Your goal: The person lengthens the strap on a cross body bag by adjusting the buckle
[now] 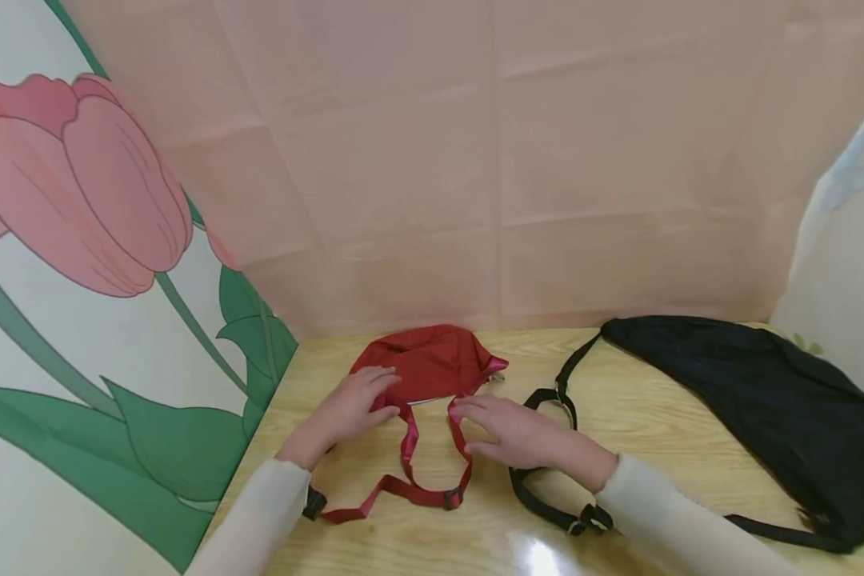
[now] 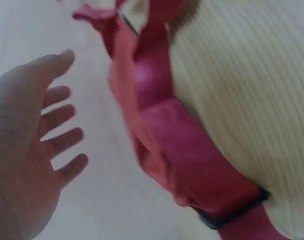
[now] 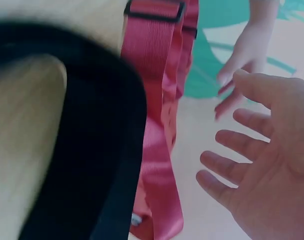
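Note:
A red fabric waist bag [image 1: 432,360] lies toward the back of the table, and its red strap [image 1: 382,490] loops forward on the wood. Above the bag's left side my left hand [image 1: 356,408] has its fingers extended. My right hand [image 1: 511,432] is over the right run of the strap, fingers spread loosely. In the wrist views, the left hand [image 2: 36,120] and right hand [image 3: 262,150] both hold nothing and appear apart from the red strap. A black slider [image 1: 452,499] sits on the strap, and a black buckle [image 1: 314,504] lies near my left wrist.
A large black bag [image 1: 763,400] occupies the right side of the table [image 1: 374,552]. Its black strap [image 1: 540,500] curls partly beneath my right forearm. A pink sheet [image 1: 504,160] stands behind, and a tulip-printed panel [image 1: 115,336] borders the left.

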{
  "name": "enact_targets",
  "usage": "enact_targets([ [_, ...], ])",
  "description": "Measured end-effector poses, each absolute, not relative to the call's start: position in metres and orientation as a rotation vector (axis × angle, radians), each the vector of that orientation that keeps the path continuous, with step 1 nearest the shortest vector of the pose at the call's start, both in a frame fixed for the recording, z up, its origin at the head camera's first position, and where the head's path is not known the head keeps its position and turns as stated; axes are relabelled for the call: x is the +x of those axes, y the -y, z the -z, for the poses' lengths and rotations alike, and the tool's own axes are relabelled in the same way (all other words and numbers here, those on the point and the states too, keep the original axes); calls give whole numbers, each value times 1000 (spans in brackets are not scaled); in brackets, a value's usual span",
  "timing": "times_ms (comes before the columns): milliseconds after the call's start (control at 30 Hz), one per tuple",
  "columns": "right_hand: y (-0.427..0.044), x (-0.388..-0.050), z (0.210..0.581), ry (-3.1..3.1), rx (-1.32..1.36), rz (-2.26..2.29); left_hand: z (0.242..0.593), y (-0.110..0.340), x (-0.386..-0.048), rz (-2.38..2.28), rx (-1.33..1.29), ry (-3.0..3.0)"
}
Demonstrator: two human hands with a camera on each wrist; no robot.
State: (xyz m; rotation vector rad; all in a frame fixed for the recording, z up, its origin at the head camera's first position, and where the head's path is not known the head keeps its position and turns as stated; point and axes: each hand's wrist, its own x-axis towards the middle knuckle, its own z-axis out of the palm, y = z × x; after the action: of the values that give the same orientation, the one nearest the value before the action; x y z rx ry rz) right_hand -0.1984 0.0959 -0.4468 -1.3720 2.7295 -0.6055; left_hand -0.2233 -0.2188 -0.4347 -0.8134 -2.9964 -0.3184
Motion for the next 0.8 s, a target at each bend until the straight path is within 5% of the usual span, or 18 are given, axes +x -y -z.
enact_targets([
  [467,-68,-159,465,-2591,-1408,447,483,254,-274,162,-625,3246],
  [800,-58,-152,475,-2595,-1659,296,490,252,-274,348,-462,3423],
])
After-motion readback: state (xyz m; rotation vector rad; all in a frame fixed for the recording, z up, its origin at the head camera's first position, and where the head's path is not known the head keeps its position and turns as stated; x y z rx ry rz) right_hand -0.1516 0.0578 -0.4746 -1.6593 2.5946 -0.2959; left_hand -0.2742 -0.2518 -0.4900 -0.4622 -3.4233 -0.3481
